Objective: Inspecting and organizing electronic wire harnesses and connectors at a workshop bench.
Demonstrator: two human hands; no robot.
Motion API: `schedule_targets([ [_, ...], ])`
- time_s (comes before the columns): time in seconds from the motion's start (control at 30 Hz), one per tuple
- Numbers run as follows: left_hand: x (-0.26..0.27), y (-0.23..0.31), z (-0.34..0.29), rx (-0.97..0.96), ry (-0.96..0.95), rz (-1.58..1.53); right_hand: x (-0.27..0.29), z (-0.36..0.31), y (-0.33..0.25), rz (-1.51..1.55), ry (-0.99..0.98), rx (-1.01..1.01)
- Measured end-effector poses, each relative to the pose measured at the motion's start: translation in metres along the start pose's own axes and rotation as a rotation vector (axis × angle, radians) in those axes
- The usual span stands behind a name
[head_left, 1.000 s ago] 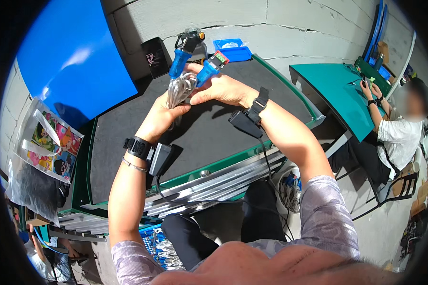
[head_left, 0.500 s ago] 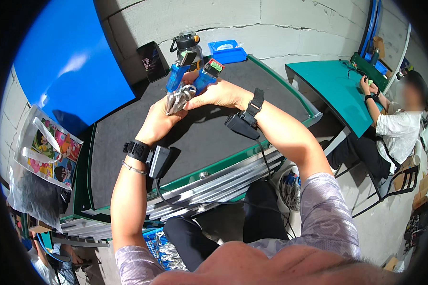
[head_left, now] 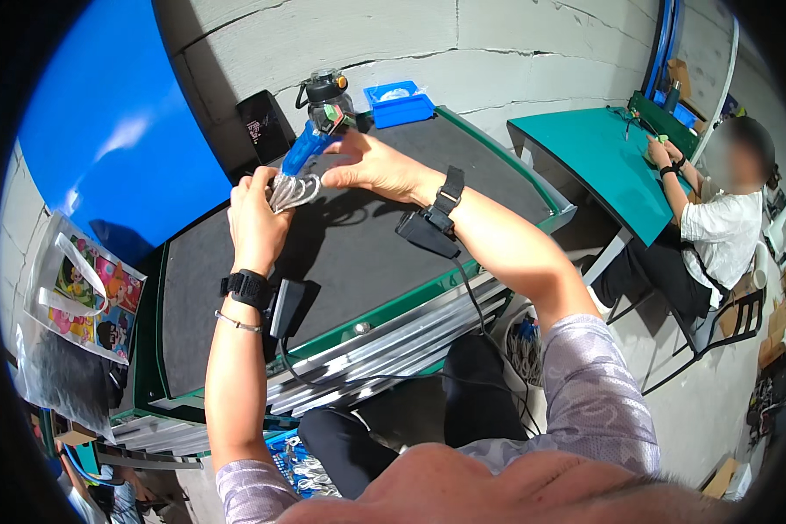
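No lettering can be read — the pale characters point(head_left: 254, 129) on the black device point(head_left: 272, 124) are too small.

A dark-topped workbench point(head_left: 349, 271), block wall point(head_left: 506, 52) and green worktable point(head_left: 576, 157) mark this a workshop

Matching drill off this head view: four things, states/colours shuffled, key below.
Column 1
1. Left hand
2. Bottle
3. Tray
4. Bag

Column 2
A. Plain blue
B. Colourful print, at the picture's left
C. Closed on the grey cable bundle
D. See-through, dark-lidded

Pairs: 1-C, 2-D, 3-A, 4-B
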State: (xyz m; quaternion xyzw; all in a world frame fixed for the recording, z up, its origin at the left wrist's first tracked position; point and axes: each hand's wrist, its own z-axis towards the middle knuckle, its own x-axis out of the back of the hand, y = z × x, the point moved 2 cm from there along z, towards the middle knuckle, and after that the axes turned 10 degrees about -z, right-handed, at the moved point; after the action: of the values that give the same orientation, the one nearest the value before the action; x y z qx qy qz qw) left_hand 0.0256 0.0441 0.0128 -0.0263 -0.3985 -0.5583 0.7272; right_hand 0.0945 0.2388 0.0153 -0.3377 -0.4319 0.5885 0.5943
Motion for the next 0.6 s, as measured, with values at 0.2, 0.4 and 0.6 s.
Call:
schedule_targets([
  [0.2,0.014,0.000,0.000,0.017,0.223,0.340,0.006,0.002,-0.003,0.030,-0.003,0.076],
  [0.4,0.015,-0.001,0.001,0.036,0.244,0.384,0.001,0.000,-0.010,0.051,-0.055,0.106],
  [0.6,0.014,-0.003,0.000,0.044,0.272,0.333,0.000,-0.002,-0.014,0.060,-0.071,0.100],
])
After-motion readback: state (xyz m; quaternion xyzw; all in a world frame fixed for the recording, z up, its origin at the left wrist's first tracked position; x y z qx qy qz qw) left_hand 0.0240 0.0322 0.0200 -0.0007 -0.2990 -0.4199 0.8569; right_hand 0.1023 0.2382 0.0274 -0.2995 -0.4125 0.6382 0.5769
